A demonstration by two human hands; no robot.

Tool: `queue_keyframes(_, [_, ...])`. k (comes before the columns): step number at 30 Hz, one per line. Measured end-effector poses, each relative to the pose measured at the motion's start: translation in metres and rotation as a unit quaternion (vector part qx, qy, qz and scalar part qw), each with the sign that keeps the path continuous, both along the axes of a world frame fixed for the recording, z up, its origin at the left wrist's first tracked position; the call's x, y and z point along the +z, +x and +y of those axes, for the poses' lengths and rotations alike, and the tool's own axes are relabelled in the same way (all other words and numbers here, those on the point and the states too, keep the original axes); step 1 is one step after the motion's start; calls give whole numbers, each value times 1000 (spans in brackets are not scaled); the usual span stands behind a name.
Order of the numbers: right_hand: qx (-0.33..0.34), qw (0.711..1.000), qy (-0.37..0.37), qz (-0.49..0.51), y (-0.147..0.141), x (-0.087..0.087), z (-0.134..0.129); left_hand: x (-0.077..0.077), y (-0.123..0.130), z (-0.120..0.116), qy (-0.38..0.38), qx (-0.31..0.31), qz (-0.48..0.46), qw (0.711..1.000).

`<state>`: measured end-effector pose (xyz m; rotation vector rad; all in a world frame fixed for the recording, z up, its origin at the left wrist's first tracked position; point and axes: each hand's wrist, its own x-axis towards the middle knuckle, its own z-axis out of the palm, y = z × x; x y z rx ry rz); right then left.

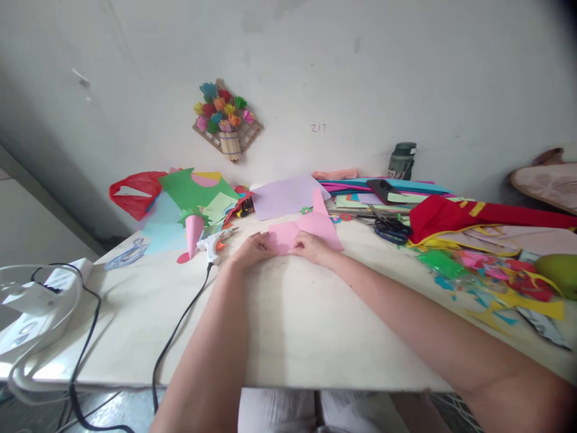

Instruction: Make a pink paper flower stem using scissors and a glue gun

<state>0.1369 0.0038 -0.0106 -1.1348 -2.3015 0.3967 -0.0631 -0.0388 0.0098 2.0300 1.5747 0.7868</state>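
A sheet of pink paper lies on the table in front of me, with a crease and a part standing up at its back. My left hand is closed at its front left edge, thumb and fingers on the paper. At the front edge, my right hand has its fingers curled in a pinch on the same sheet. To the left, a white glue gun rests on the table beside a pink paper cone with a green fringed top. A small green paper flower sits just behind the pink sheet.
Purple paper and green paper lie behind. Scissors, red cloth-like material and paper scraps are on the right. A power strip with cords stands left; the glue gun's cord crosses the front edge.
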Motion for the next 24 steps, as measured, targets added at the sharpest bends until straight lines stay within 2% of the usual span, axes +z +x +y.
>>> queue_keyframes(10, [-29,993,-50,-100,-4,16,-3,-3,-2,5,-9,21,-11,1000])
queue_keyframes(17, [4,996,-56,-68,-4,10,3,-6,-4,5,-30,56,63,996])
queue_keyframes(20, [22,997,-38,-69,-3,8,5,-3,-3,1,-48,88,102,990])
queue_keyframes(24, [37,997,-39,-54,-3,9,4,6,2,-7,-74,131,109,983])
